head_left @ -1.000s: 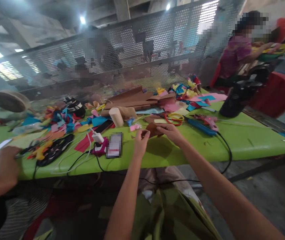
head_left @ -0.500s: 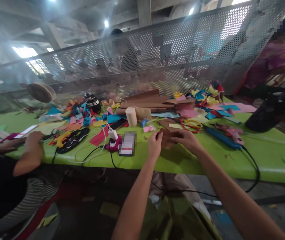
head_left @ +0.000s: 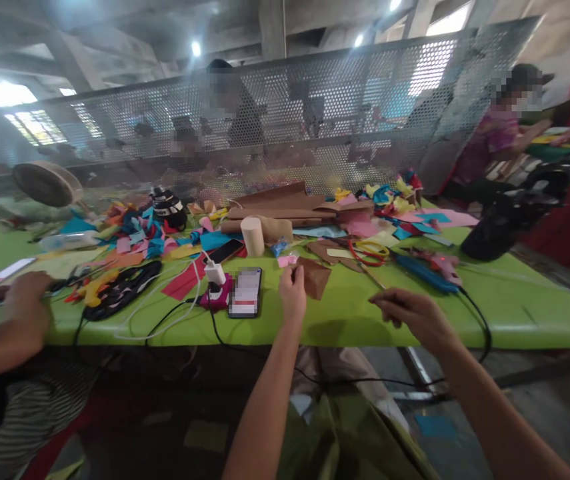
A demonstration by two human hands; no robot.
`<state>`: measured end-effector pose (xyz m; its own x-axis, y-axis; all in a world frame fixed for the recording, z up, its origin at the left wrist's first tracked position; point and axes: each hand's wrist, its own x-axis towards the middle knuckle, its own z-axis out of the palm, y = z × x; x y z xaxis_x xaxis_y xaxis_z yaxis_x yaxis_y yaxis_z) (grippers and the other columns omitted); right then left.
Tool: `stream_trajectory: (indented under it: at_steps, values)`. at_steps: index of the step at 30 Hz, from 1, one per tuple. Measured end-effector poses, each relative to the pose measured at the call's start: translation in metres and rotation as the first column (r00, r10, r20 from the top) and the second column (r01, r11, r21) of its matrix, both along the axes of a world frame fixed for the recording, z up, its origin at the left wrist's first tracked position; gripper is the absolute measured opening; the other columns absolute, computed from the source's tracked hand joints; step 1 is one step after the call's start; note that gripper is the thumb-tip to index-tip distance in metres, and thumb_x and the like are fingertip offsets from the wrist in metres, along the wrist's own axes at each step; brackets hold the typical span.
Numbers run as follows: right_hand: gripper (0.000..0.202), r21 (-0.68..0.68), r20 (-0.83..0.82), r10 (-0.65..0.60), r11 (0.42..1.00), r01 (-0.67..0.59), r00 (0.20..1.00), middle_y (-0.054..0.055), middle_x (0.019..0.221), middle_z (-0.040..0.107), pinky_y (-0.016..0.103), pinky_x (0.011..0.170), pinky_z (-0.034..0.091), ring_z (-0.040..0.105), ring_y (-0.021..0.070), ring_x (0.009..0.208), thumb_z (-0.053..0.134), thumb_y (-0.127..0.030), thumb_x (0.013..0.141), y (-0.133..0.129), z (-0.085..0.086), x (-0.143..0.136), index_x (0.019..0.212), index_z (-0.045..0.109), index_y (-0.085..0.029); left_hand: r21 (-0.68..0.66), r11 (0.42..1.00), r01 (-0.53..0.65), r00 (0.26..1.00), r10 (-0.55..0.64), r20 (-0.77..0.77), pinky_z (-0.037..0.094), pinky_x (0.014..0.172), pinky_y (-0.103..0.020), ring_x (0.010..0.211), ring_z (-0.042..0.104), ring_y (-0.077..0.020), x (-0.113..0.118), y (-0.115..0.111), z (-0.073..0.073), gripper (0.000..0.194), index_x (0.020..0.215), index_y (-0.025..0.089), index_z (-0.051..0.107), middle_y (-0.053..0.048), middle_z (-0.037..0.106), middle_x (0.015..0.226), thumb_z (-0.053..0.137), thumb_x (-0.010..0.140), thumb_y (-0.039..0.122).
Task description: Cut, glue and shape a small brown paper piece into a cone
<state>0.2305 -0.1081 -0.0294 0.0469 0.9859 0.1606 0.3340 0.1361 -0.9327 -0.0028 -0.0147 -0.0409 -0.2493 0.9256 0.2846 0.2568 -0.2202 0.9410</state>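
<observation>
My left hand point(head_left: 293, 292) pinches a small folded piece of brown paper point(head_left: 317, 280) by its left edge, above the green table. The paper stands out to the right of the fingertips. My right hand point(head_left: 412, 315) is off to the right, apart from the paper. Its fingers are bent and partly spread, and I see nothing in them. Just beyond its fingertips lies a thin tan stick-like piece point(head_left: 373, 276). Past that are red and yellow loops point(head_left: 369, 251), perhaps scissor handles. A blue and pink glue gun point(head_left: 427, 272) lies beyond my right hand, its cord trailing off the table edge.
A phone point(head_left: 245, 292) and a magenta power adapter point(head_left: 217, 291) with cables lie left of my hand. Behind stand a pale cylinder point(head_left: 253, 237) and brown paper sheets point(head_left: 285, 203). Coloured scraps point(head_left: 135, 230) pile up. A co-worker's arm point(head_left: 25, 313) rests at left.
My right hand has let go of the brown paper and moved right. My left hand keeps the paper, which now shows more fully. The view has shifted to the right.
</observation>
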Motion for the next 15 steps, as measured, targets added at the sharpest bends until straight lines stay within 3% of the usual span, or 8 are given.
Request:
stream_trajectory:
  at_steps: [3,5,7,11,13,15]
  values:
    - [0.059,-0.005,0.12,-0.041,0.999,0.042,0.992,0.004,0.049,0.058,0.027,0.047,0.044,0.053,0.0142,0.046,0.05,-0.069,0.086,-0.024,0.002,0.039,0.058,0.065,-0.02,0.007,1.0,0.02,1.0,-0.02,0.008,0.045,0.077,-0.031,0.079,0.061,-0.0202,0.002,-0.001,0.001,0.02,0.077,0.02,0.062,-0.005,0.067,0.081,0.057,0.091,0.035]
    - [0.054,0.134,0.296,-0.226,0.972,0.194,0.928,0.007,0.066,0.068,0.031,0.058,0.051,0.061,0.0189,0.06,0.052,-0.07,0.084,-0.022,0.004,0.066,0.072,0.069,-0.02,0.015,0.999,0.051,0.999,-0.052,0.014,0.045,0.074,-0.03,0.077,0.06,-0.0193,0.005,-0.001,0.003,0.021,0.076,0.021,0.061,-0.003,0.066,0.079,0.058,0.089,0.036]
    - [0.051,0.218,0.436,-0.373,0.927,0.306,0.819,0.01,0.085,0.073,0.037,0.069,0.053,0.066,0.0235,0.073,0.054,-0.069,0.081,-0.009,0.007,0.091,0.089,0.071,-0.021,0.026,0.996,0.083,0.996,-0.084,0.018,0.044,0.071,-0.029,0.072,0.059,-0.0185,0.007,-0.002,0.005,0.022,0.074,0.021,0.059,-0.002,0.064,0.074,0.059,0.088,0.037]
    - [0.036,0.22,0.563,-0.46,0.885,0.411,0.687,0.013,0.104,0.073,0.042,0.083,0.05,0.066,0.0296,0.095,0.06,-0.052,0.081,0.028,0.011,0.124,0.095,0.073,-0.022,0.046,0.992,0.119,0.992,-0.121,0.029,0.043,0.066,-0.028,0.067,0.057,-0.0177,0.008,-0.003,0.008,0.026,0.07,0.021,0.057,-0.001,0.061,0.067,0.06,0.085,0.042]
    - [0.036,0.201,0.625,-0.507,0.839,0.505,0.594,0.018,0.103,0.073,0.045,0.081,0.049,0.066,0.0344,0.096,0.061,-0.049,0.08,0.042,0.011,0.135,0.095,0.074,-0.019,0.046,0.991,0.122,0.992,-0.124,0.038,0.043,0.065,-0.028,0.066,0.056,-0.0175,0.006,-0.004,0.008,0.027,0.07,0.021,0.057,-0.001,0.06,0.066,0.06,0.085,0.043]
    - [0.04,0.168,0.682,-0.519,0.796,0.581,0.514,0.021,0.089,0.073,0.046,0.073,0.048,0.067,0.0374,0.087,0.061,-0.053,0.079,0.051,0.01,0.144,0.086,0.075,-0.016,0.04,0.992,0.123,0.991,-0.124,0.046,0.043,0.064,-0.028,0.067,0.056,-0.0175,0.004,-0.003,0.007,0.027,0.071,0.021,0.058,-0.001,0.06,0.068,0.059,0.084,0.044]
